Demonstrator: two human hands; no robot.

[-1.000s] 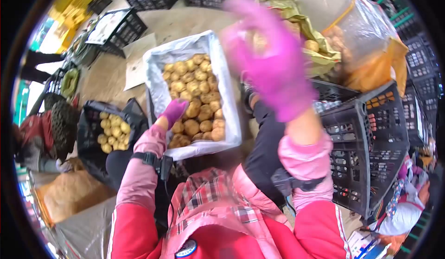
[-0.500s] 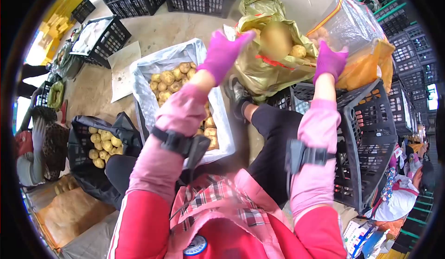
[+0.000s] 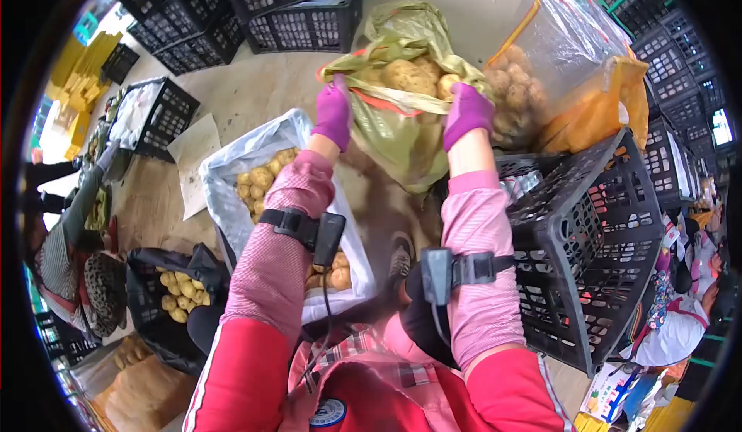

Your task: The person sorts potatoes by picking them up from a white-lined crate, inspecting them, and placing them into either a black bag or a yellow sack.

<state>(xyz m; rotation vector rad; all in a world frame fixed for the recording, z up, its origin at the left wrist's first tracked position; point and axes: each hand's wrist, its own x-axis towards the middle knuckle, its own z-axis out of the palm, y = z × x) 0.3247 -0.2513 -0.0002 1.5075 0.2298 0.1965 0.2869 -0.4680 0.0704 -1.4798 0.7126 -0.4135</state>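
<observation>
Both hands wear purple gloves. My left hand (image 3: pixel 334 113) is closed on the left edge of an olive-green plastic bag (image 3: pixel 402 142), and my right hand (image 3: pixel 468 113) grips the bag's right edge. Large potatoes (image 3: pixel 410 78) show in the bag's open mouth between the hands. To the left of the bag, a crate lined with white plastic (image 3: pixel 340 227) holds more potatoes (image 3: pixel 259 181), partly hidden by my left forearm. A clear bag of potatoes (image 3: pixel 514 84) stands just right of my right hand.
Black crates (image 3: pixel 297 26) stand stacked at the back. An empty black crate (image 3: pixel 572 254) leans at my right, below an orange bag (image 3: pixel 591 111). At the left are a black-lined container of potatoes (image 3: pixel 183 293), a cardboard sheet (image 3: pixel 193 161) and another person (image 3: pixel 66 254).
My hands, open and apart before, have closed on the bag's edges. The view has shifted, and the bag now hangs nearer the middle, away from the orange bag.
</observation>
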